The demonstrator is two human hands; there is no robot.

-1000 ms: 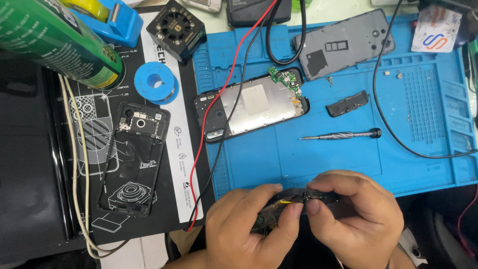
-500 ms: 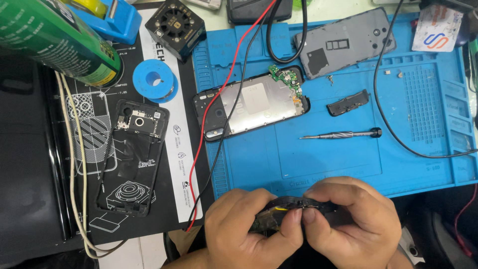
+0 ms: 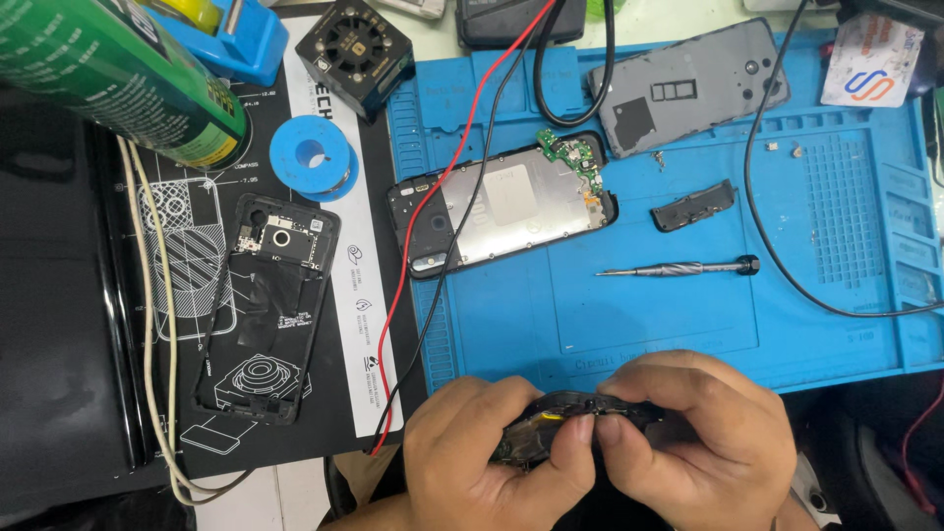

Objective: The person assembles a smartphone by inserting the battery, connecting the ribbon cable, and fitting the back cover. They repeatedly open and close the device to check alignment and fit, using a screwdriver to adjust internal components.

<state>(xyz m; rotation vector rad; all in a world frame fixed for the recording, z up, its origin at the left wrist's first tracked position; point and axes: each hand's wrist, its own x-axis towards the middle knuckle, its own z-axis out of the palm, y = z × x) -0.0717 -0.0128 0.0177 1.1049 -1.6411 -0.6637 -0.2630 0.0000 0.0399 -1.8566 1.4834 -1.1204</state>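
While you bend over the near edge of the bench, both your hands close together on one small dark part [image 3: 575, 421], a black piece with a glimpse of yellow showing between your thumbs. Your left hand [image 3: 487, 457] curls round its left end, fingers folded under and thumb pressed on top. Your right hand [image 3: 698, 433] pinches the right end, thumb and forefinger shut tight on it, the other fingers bent over the top. The two thumbs nearly touch. What exactly the part is, you cannot tell from here; the fingers cover most of it.

You hold it just off the front rim of the blue work mat [image 3: 688, 324]. On that mat, well beyond your hands, lies an opened phone [image 3: 501, 208] with its metal plate showing and a small green circuit board [image 3: 570, 157] at its upper right corner. A red wire and a black wire [image 3: 433, 236] run across it towards you. A thin screwdriver [image 3: 678, 266] lies to its right, with a small black cover piece [image 3: 693, 205] above that and a grey back cover [image 3: 688, 88] further away. To your left, on a black printed mat, rests a dark phone frame [image 3: 265, 305], a blue solder spool [image 3: 313, 155] and a green can [image 3: 108, 79].
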